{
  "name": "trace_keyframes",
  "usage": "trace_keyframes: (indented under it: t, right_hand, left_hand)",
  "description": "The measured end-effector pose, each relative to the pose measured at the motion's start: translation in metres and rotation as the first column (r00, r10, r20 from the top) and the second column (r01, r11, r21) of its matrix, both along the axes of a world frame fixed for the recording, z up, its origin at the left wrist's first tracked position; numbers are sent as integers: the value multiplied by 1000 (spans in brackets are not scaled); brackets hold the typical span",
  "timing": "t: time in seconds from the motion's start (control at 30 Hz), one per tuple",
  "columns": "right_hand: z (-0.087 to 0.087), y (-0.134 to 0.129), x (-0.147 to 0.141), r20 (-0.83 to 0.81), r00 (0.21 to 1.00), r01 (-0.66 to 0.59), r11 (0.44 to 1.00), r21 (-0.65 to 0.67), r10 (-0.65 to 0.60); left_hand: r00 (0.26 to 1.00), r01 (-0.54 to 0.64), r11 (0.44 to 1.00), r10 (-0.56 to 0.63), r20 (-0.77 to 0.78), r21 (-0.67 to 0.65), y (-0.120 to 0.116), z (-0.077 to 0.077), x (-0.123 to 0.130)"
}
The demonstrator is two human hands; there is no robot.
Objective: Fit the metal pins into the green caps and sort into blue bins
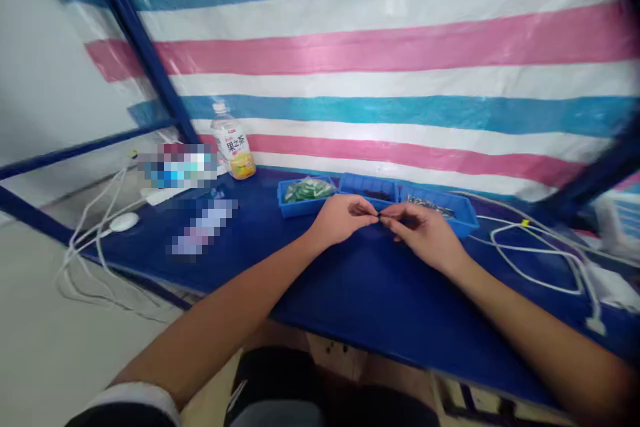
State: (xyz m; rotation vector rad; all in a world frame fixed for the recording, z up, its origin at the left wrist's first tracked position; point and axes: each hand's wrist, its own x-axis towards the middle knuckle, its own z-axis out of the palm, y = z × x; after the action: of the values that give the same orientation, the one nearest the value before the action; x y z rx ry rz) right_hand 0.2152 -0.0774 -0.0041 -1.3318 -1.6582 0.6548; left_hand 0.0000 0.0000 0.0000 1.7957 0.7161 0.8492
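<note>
My left hand point(345, 219) and my right hand point(425, 230) meet fingertip to fingertip above the blue table point(370, 287). Both are closed in a pinch around a tiny dark piece point(379, 215), too small to name. Just behind them stand several blue bins. The left bin point(295, 208) contains green items in clear plastic bags point(309, 188). Small dark parts point(377, 195) lie in the middle bin point(367, 182). Silvery metal parts point(430, 204) fill some of the right bin point(464, 213), which my right hand partly covers.
A labelled drink bottle point(234, 143) stands at the back left, near blurred-out items point(183, 167). White cables point(545, 253) lie on the right side, others hang off the left edge by a white round object point(124, 222). A striped sheet point(375, 47) hangs behind, between blue metal posts point(137, 47).
</note>
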Motion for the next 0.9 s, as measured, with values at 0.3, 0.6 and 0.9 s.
trace_keyframes:
  t: [0.3,0.6,0.9]
  right_hand:
    - [-4,0,-2,153,987,32,998,56,-40]
    - [8,5,-4,35,994,99,995,30,-100]
    - [35,20,8,244,937,245,968,57,-251]
  left_hand:
    - [993,15,1000,-12,119,-21,-1,0,-1]
    - [996,-55,997,51,75,52,-3,3,-1]
    - [988,-74,978,98,-116,194,-4,0,-3]
